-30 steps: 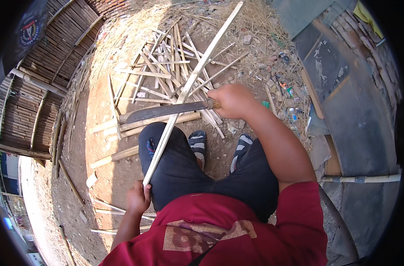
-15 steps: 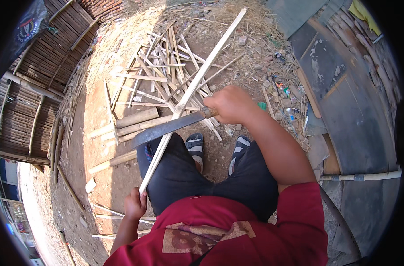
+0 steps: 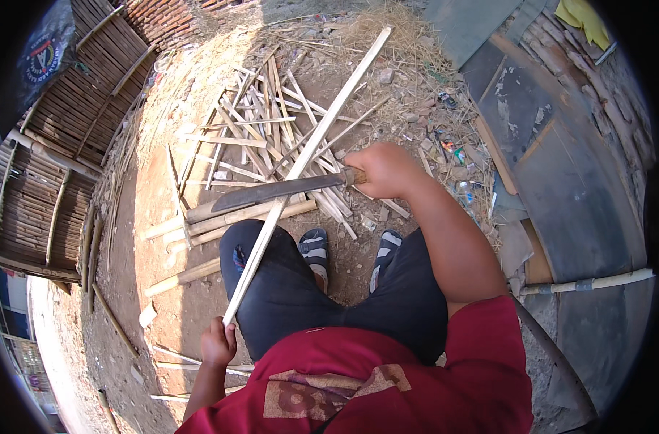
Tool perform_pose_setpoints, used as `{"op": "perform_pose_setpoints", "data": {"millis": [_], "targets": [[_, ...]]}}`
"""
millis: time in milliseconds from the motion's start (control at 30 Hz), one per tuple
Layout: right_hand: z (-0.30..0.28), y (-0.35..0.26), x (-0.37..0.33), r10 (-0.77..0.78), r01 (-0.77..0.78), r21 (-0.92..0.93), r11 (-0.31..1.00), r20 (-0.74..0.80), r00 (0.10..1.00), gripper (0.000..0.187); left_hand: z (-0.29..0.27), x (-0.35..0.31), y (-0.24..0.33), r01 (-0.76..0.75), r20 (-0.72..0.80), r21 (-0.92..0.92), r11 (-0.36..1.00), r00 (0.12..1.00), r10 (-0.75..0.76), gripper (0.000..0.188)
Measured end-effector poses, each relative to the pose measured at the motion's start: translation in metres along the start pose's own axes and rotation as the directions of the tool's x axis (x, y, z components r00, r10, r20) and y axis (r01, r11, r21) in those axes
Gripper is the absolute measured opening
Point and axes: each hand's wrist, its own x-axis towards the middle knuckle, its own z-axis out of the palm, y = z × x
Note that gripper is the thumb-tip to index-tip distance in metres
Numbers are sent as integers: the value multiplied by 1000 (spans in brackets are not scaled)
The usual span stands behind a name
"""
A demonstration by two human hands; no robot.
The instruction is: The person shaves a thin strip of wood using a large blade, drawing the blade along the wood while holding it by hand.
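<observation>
A long, pale split-bamboo strip (image 3: pixel 329 116) slants from my left thigh up toward the far right. My left hand (image 3: pixel 217 342) is closed round its near end, beside my left hip. In my right hand (image 3: pixel 384 171) is the wooden handle of a machete (image 3: pixel 275 189), gripped in a fist beyond my knees. The broad dark blade points left and lies across the strip about midway along. Whether its edge is sunk into the bamboo I cannot tell.
A heap of split strips (image 3: pixel 264 119) covers the ground ahead. Thicker bamboo lengths (image 3: pixel 239 217) lie left of my sandalled feet. More strips (image 3: pixel 188 367) are beside my left hip. Dark boards (image 3: pixel 561 195) stand at right, a bamboo-slat wall (image 3: pixel 62 145) at left.
The machete has moved up along the strip, away from me, and its blade has turned closer to level. My left hand still grips the strip's near end.
</observation>
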Motion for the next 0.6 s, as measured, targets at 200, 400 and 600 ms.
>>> {"op": "perform_pose_setpoints", "data": {"millis": [200,400,600], "targets": [[2,52,-12,198,-154,249,956,-162,967,31,-10,8,4,3,44,14,1000,999,-3,20],[-2,-13,8,-48,46,-107,993,-21,999,31,0,-4,-6,33,34,-42,999,999,-31,20],[0,83,-8,544,-413,406,815,-290,787,51,-17,4,-9,-19,68,-35,999,997,21,20]]}}
